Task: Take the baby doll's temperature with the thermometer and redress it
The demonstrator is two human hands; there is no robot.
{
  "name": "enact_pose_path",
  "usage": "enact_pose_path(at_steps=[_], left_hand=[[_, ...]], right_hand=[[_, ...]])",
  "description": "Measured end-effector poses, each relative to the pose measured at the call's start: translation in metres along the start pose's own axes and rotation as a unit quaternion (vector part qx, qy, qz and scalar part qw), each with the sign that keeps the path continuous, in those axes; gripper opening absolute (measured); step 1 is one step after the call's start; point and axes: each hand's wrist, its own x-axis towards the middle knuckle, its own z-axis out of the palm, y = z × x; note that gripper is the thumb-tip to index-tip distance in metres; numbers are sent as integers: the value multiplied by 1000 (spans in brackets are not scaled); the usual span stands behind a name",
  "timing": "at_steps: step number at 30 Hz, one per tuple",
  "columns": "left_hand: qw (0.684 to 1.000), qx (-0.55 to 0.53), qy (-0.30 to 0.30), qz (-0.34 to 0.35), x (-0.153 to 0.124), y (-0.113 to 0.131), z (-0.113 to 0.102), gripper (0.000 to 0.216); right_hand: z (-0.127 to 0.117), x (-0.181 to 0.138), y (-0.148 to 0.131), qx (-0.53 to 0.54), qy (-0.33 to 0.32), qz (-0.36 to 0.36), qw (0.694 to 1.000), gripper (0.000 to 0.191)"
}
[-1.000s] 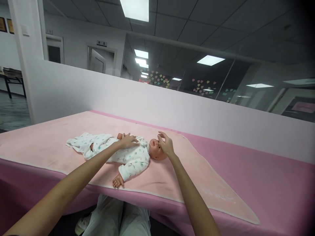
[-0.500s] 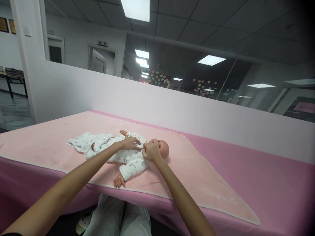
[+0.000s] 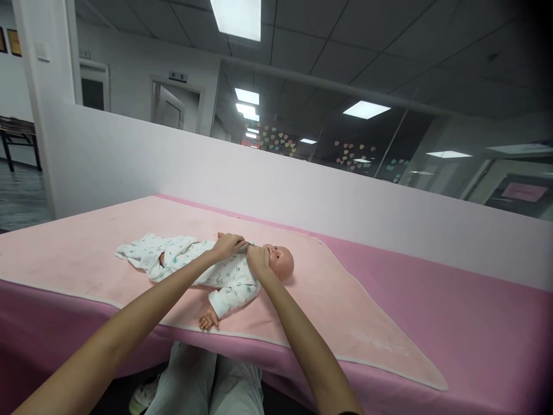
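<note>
The doll (image 3: 231, 278) lies crosswise, the curled left hand (image 3: 228, 245) at its chest, the curled right hand (image 3: 258, 260) nearer its head, any hold unclear.

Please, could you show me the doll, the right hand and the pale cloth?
Doll (image 3: 232, 273), head view: on the clothed torso.
Right hand (image 3: 258, 261), head view: on its back.
Pale cloth (image 3: 328, 302), head view: on a bare part.

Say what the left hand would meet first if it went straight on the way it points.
The left hand would probably meet the right hand first, just ahead over the doll, though depth between them is unclear.
</note>
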Motion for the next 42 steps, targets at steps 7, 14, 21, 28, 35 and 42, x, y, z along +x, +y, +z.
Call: enact_pose_path(at_steps=[7,14,21,28,35,42], left_hand=[[1000,-14,-7,2,-7,-1,-4,39],[995,-69,-53,51,-27,-6,-8,40],[989,-108,80,57,-53,1,-3,37],[984,-23,130,117,-75,21,18,33],[978,-15,190,83,-88,-7,40,30],[967,28,225,116,-88,-21,51,21]], right_hand=[[-8,13,-9,21,-25,46,998,10],[-33,-32,11,47,27,83,995,29],[-46,-87,39,355,110,152,916,45],[-8,-100,29,582,100,146,793,51],[13,-143,22,538,172,188,803,39],[41,-207,44,306,233,345,856,38]])
